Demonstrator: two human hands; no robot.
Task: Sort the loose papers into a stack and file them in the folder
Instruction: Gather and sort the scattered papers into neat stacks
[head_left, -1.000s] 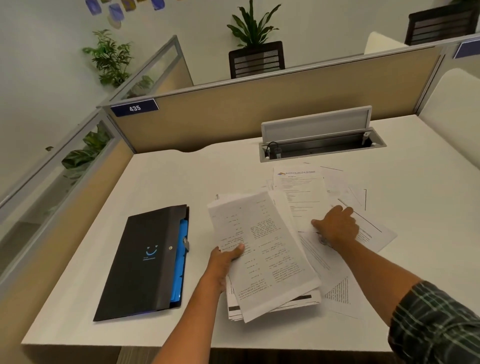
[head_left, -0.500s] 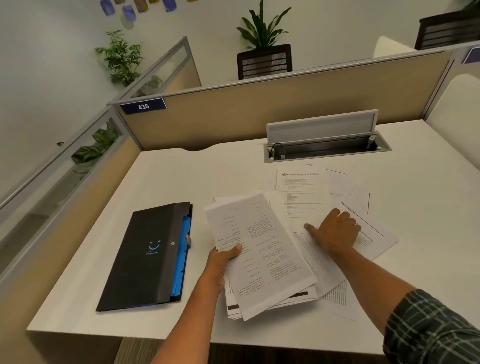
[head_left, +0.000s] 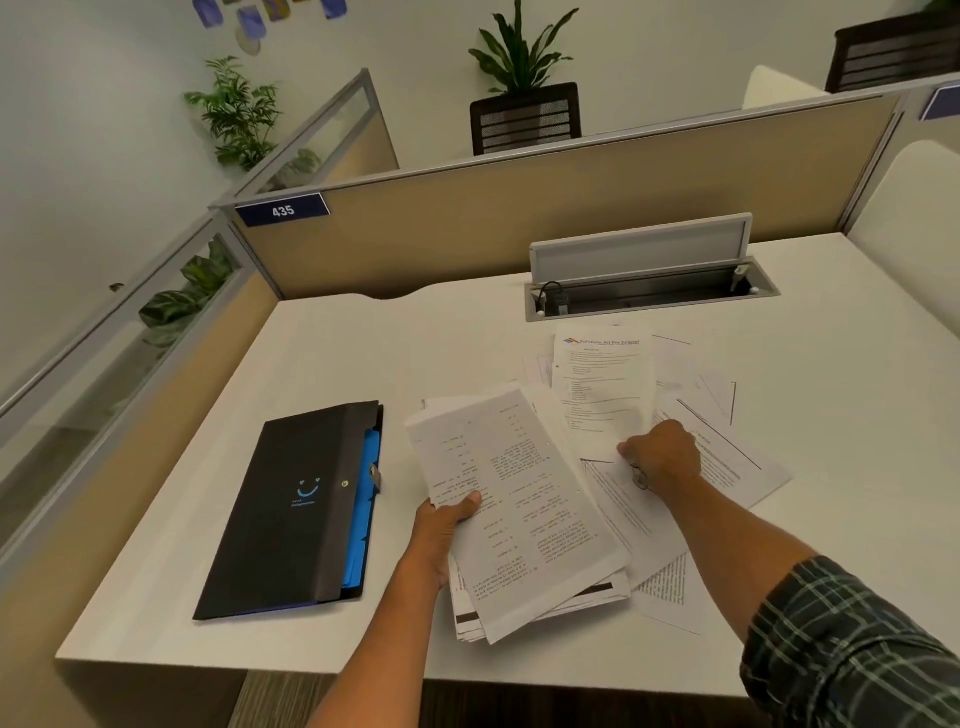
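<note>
On the white desk (head_left: 363, 364), left hand (head_left: 441, 525) clamps the stack (head_left: 519, 519); right hand (head_left: 662, 454) pinches a sheet (head_left: 602, 395).

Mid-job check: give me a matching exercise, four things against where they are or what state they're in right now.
Things:
1. folder
2. left hand
3. right hand
4. cable tray lid

States:
A. propped open at the desk's back
B. closed, lying left of the papers
C. gripping the gathered stack
D. knuckles up on the loose sheets

Pairs: 1-B, 2-C, 3-D, 4-A
</note>
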